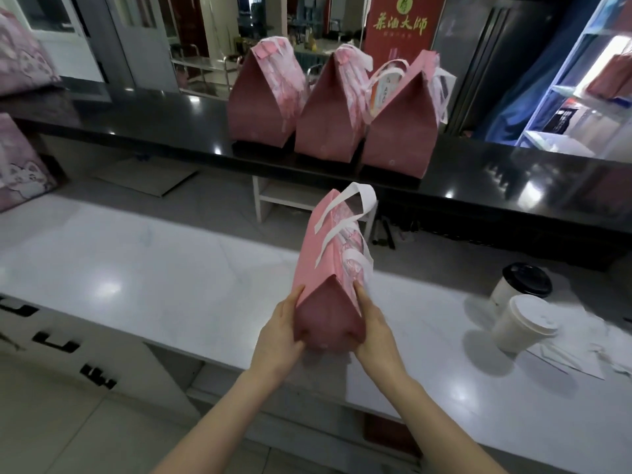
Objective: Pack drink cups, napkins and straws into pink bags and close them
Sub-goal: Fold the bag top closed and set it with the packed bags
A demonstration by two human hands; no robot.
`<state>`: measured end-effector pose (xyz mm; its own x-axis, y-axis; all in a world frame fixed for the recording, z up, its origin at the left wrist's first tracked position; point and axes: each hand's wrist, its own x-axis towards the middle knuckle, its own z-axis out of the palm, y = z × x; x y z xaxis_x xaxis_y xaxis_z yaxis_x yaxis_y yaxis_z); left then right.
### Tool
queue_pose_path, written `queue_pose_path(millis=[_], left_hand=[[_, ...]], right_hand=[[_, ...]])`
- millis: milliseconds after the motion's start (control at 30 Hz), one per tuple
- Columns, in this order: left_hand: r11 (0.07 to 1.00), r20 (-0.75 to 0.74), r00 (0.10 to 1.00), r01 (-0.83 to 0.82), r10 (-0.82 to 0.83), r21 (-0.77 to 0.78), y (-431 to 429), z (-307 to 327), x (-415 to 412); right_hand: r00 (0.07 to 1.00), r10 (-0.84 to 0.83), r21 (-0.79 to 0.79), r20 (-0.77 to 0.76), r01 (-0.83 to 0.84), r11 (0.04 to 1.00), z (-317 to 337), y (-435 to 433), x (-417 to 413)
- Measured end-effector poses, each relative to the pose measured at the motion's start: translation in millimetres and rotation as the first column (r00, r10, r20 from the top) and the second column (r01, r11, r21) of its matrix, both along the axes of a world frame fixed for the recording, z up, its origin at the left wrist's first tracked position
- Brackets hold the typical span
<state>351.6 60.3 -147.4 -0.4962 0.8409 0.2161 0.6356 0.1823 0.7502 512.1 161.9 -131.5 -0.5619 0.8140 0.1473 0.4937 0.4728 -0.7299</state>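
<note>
A pink paper bag (323, 265) with white ribbon handles is held above the white counter (154, 268), its top pinched shut into a ridge. My left hand (278, 333) grips its lower left side and my right hand (372, 330) grips its lower right side. Three more closed pink bags (263, 107) (328, 118) (400, 131) stand in a row on the black upper ledge (136, 121). Two paper cups stand at the right: one with a black lid (519, 285), one with a white lid (523, 323). The held bag's contents are hidden.
White paper napkins or wrappers (581, 350) lie under and beside the cups at the counter's right end. Flat pink printed bags (20, 165) lean at the far left. A small white stand (284, 196) sits behind the held bag. Drawers with black handles (54, 343) lie below the counter.
</note>
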Motion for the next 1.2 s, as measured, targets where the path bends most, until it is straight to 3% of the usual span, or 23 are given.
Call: queue_pose_path(millis=[167, 367, 667, 867, 1200], left_hand=[[0.996, 0.008, 0.997, -0.076, 0.076, 0.049, -35.5, 32.1, -75.7], [0.984, -0.046, 0.989, -0.136, 0.143, 0.118, -89.1, 84.7, -185.3], [0.953, -0.161, 0.957, -0.205, 0.243, 0.222, -127.9, 146.8, -315.5], [0.943, -0.187, 0.939, -0.242, 0.287, 0.230, -100.1, 180.3, -384.5], [0.978, -0.202, 0.968, -0.116, 0.151, 0.174, 2.9, 219.6, -481.0]], right_hand=[[0.997, 0.079, 0.045, -0.024, -0.078, 0.996, 27.2, -21.2, -78.9], [0.967, 0.215, 0.106, -0.139, -0.201, 0.974, 71.8, -55.0, -197.5], [0.923, 0.342, 0.225, -0.178, -0.300, 0.927, 138.8, -74.8, -344.6], [0.908, 0.359, 0.242, -0.214, -0.307, 0.920, 176.4, -47.2, -412.9], [0.954, 0.222, 0.247, -0.202, -0.169, 0.954, 201.1, 41.7, -499.1]])
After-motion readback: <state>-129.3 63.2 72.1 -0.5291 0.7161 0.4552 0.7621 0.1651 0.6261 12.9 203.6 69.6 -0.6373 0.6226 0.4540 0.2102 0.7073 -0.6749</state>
